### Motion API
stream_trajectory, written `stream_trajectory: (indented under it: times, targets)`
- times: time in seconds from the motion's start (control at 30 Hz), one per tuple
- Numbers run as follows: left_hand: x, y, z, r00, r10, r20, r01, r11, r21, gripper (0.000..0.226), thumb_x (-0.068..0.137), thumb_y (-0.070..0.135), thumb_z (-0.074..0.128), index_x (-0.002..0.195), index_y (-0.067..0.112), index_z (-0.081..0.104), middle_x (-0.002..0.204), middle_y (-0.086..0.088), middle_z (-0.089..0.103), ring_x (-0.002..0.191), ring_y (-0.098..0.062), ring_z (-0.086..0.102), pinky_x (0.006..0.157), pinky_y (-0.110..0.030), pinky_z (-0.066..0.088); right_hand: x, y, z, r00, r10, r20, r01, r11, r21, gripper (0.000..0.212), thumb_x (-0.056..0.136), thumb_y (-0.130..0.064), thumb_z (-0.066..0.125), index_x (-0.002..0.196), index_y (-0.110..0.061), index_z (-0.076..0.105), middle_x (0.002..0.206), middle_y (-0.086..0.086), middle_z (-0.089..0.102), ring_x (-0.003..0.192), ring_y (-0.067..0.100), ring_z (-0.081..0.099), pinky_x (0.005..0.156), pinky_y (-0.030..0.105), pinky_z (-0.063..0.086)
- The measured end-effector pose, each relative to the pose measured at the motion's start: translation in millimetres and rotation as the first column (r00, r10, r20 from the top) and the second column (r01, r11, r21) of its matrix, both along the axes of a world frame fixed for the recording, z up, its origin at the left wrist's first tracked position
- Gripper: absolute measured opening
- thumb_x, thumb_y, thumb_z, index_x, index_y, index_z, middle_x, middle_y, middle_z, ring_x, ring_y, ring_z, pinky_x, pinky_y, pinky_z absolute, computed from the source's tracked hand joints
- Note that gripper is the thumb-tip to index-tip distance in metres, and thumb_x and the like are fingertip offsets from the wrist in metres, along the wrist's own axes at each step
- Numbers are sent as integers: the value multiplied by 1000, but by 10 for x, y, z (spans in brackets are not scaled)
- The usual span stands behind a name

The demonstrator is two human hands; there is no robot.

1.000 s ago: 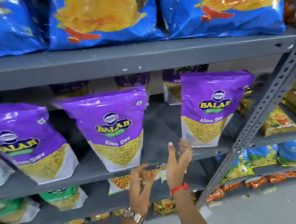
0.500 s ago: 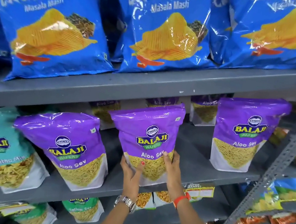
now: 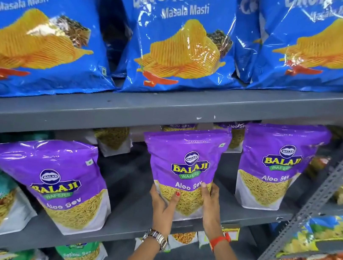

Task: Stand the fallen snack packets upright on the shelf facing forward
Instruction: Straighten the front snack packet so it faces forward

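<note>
From the head camera: both hands grip the lower part of a glossy purple "Aloo Sev" snack pouch (image 3: 182, 167) that stands upright, front label facing out, near the front edge of the grey metal shelf (image 3: 130, 217), about midway along it. The left hand (image 3: 162, 204), with a silver metal wristwatch (image 3: 155, 237) on its wrist, clasps the pouch's lower left side, its red-nailed thumb lying across the clear window. The right hand (image 3: 208, 204), wearing an orange wristband (image 3: 219, 241), clasps the lower right side. A second purple pouch of the same kind (image 3: 51, 181) leans at the front edge toward the shelf's left end, and a third purple pouch (image 3: 276, 163) stands upright toward the right end, beside the perforated grey upright post (image 3: 319, 203). More purple pouches sit at the back edge. On the shelf above stand large blue "Crunchem" crisp bags (image 3: 180, 37).
</note>
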State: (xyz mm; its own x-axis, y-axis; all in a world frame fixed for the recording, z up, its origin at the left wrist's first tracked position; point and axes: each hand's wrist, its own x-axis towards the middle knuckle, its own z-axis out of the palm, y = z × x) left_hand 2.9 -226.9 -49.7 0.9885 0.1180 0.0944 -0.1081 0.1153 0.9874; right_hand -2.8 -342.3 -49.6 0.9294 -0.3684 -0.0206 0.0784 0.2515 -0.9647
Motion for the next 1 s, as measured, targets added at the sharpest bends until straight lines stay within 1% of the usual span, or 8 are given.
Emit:
stream_trajectory:
  times: [0.23,0.4,0.57,0.7,0.8,0.87,0.93,1.0]
  targets:
    - [-21,-97,-29,1000,7,4,-7,1000,7,58,83,10,59,119,39,25,119,22,47,99,15,56,77,-7,50,1,-84,-82,1000,-31,3,31,999,-4,30,88,-37,53,115,-28,44,99,-16,62,76,-15,64,55,2,47]
    - [-51,1,-16,999,-43,-10,44,998,38,59,83,11,58,128,26,22,118,12,51,100,7,58,84,-16,50,-22,-32,-89,999,-38,-4,38,999,17,21,91,-32,53,110,-30,45,99,-13,62,76,-12,66,56,4,49]
    - [-84,145,12,999,-36,-6,37,998,46,55,84,11,58,122,30,24,113,19,50,92,16,58,72,-4,49,-29,97,-51,1000,26,-2,-26,999,-19,27,85,-44,53,110,-36,44,100,-15,62,78,-14,65,56,3,48]
    - [-77,304,27,999,-36,-15,37,997,69,55,84,12,58,124,27,23,114,16,50,99,10,52,73,-2,47,-18,191,-6,997,73,-11,-74,996,-53,36,72,-58,55,101,-40,46,98,-18,63,80,-13,65,57,4,50]
    - [-69,372,79,998,-60,-17,61,993,103,58,83,12,59,127,23,22,114,18,47,98,11,52,76,-3,45,-48,214,68,997,78,-7,-79,995,-57,48,72,-57,55,112,-34,42,103,-16,60,81,-13,65,59,6,51]
    - [-125,389,95,999,-48,-15,49,994,95,69,82,11,61,135,19,18,119,19,42,103,14,51,81,-5,43,-109,253,44,1000,0,29,1,1000,-27,54,78,-47,59,123,-24,39,115,-8,57,96,-5,64,71,13,54]
    - [-274,434,61,1000,-11,22,9,995,97,72,81,11,62,138,20,18,123,29,34,105,29,40,80,5,38,-234,363,-22,978,-202,52,206,976,-72,52,84,-38,62,127,-18,41,126,0,48,112,9,56,90,24,50]
    - [-505,530,-7,996,51,72,-61,988,144,64,80,19,63,135,21,28,128,30,33,114,23,37,86,5,34,-396,538,-96,936,-331,118,346,928,-139,46,82,-37,63,118,-14,46,116,2,44,106,14,51,90,24,45]
